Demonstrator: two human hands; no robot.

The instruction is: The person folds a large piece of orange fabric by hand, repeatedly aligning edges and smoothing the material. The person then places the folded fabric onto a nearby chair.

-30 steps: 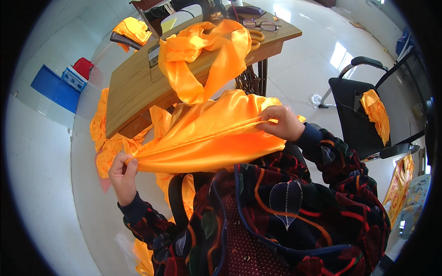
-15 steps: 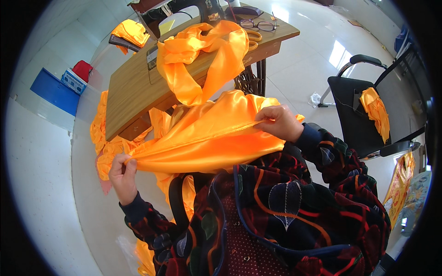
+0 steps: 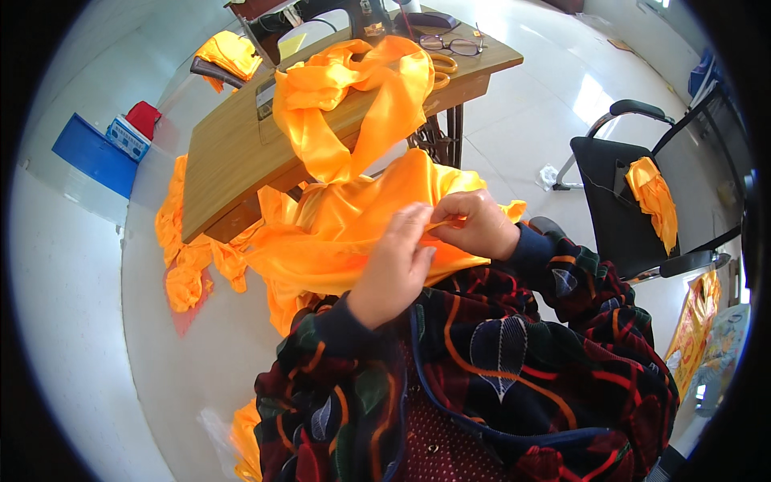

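Observation:
Shiny orange satin cloth [image 3: 321, 249] lies gathered across my lap and runs up onto the wooden sewing table in front. My right hand [image 3: 480, 226] is closed, its thumb and forefinger pinching the cloth's edge. Close beside it, my left hand [image 3: 391, 269] lies over the cloth with its fingers stretched out and thumb apart. The left fingertips come right up to the right hand's pinch, and the cloth just under them is hidden. Farther up, a looped orange strip [image 3: 373, 104] rests on the tabletop and hangs over its near edge.
On the wooden table [image 3: 233, 153] are a sewing machine [image 3: 369, 20], eyeglasses [image 3: 450, 44] and orange-handled scissors [image 3: 442, 68]. A black armchair [image 3: 610, 193] with a folded orange piece [image 3: 652, 201] stands at right. More orange cloth [image 3: 186, 277] lies on the floor at left.
My left hand has let go of the cloth's left end and moved right to meet my right hand. The stretched edge has slackened into folds. My right hand keeps its pinch, shifted slightly left.

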